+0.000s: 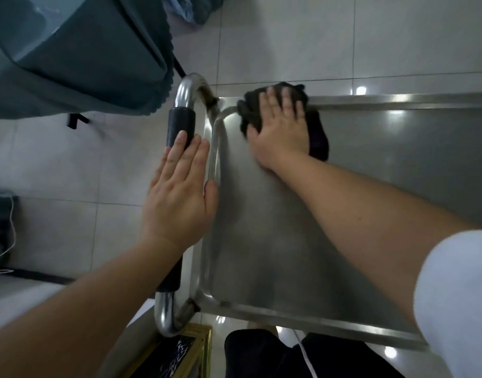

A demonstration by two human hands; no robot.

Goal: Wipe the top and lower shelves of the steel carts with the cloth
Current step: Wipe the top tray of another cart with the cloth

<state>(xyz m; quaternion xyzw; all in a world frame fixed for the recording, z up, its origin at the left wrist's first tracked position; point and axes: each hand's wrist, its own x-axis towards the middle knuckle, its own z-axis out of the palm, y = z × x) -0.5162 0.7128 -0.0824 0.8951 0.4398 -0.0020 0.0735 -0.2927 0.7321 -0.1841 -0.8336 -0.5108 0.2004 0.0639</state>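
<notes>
Right hand (280, 132) pressed flat, fingers spread, on the dark cloth (317, 132) in the top shelf (289, 241) corner; left hand (180, 192) lay open on the handle (180, 124), apparently steadying the cart.

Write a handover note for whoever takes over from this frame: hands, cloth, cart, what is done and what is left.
Right hand: flat, pressing the dark cloth into the far corner of the cart's top shelf, by the handle.
Left hand: open, fingers straight, over the black-gripped handle; contact unclear.
Done: cannot tell how much of the top shelf is wiped.
Left: rest of the top shelf, then the lower shelves, not visible here.
</notes>
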